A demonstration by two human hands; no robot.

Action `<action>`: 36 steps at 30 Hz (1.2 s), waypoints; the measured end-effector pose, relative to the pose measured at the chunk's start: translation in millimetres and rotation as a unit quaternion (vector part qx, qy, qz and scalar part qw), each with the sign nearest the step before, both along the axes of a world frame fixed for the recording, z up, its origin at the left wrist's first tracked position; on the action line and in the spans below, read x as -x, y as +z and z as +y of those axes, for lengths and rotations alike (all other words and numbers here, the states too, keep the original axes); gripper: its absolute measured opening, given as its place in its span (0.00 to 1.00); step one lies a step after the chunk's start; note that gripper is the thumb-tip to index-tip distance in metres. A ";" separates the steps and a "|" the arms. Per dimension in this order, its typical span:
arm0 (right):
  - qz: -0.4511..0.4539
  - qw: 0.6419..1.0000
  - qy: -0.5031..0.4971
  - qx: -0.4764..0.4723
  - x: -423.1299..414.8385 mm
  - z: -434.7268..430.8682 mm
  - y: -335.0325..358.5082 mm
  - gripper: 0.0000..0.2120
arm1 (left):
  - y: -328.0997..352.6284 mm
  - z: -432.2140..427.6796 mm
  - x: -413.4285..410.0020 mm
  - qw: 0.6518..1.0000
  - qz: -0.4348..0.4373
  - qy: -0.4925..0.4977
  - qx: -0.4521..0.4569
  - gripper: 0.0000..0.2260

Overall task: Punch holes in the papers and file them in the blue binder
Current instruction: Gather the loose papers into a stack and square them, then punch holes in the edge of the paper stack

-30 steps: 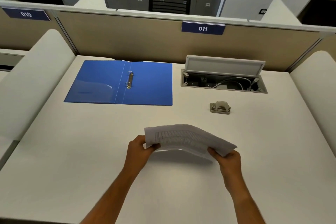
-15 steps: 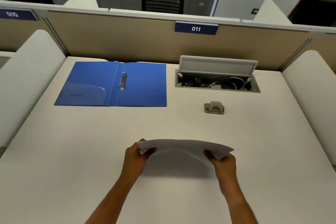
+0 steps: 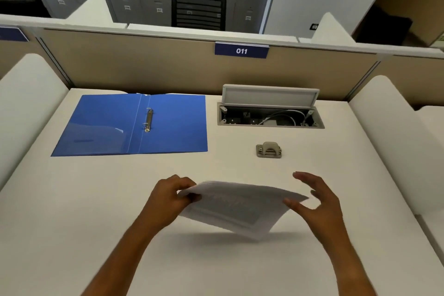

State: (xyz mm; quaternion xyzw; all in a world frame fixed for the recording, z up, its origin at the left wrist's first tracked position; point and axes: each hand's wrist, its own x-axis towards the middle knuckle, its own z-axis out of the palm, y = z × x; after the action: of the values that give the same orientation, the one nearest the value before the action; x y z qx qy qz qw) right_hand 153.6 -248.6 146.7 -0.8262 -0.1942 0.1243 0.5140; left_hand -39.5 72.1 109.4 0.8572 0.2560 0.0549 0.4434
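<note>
The left hand (image 3: 168, 197) pinched the papers (image 3: 240, 206) by one edge, just above the desk's near side. The right hand (image 3: 319, 202) hovered beside them, fingers spread, gripping nothing. Squaring the edges before feeding the hole punch (image 3: 269, 150) would likely keep the holes aligned. The sheets looked white, printed and thin, and they sagged.

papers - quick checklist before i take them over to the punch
1. Left hand grips the papers at their left edge: ok.
2. Right hand holding the right edge: not ok, its fingers are spread open.
3. Sheets squared up: cannot tell, blurred.
4. Punch free, nothing on it or between it and the papers: ok.
5. Binder open and lying flat: ok.
6. Rings open: cannot tell, too small.
</note>
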 end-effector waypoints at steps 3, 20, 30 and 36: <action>-0.073 0.985 0.106 0.113 -12.6 8.6 35.1 0.39 | 32.1 8.7 -26.7 0.995 0.031 -0.073 -0.067 0.03; 0.107 0.993 0.038 0.025 -43.8 -49.4 6.0 0.02 | 76.9 -70.7 -193.0 0.952 0.084 -0.275 -0.106 0.15; 0.275 0.912 -0.250 -0.175 -123.8 -120.0 -41.5 0.12 | 9.6 -60.2 -329.1 0.998 0.009 0.025 0.056 0.16; 0.325 0.872 -0.309 -0.193 -147.7 -146.9 -70.3 0.13 | -62.9 -81.3 -378.9 0.953 0.256 -0.095 -0.131 0.28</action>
State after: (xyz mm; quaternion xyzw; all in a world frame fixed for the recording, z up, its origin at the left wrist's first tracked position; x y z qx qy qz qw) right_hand 301.3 -395.5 76.4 -0.6410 0.2294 0.1805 0.7098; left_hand 339.4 -9.1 46.5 0.9136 0.2684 -0.1756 0.2499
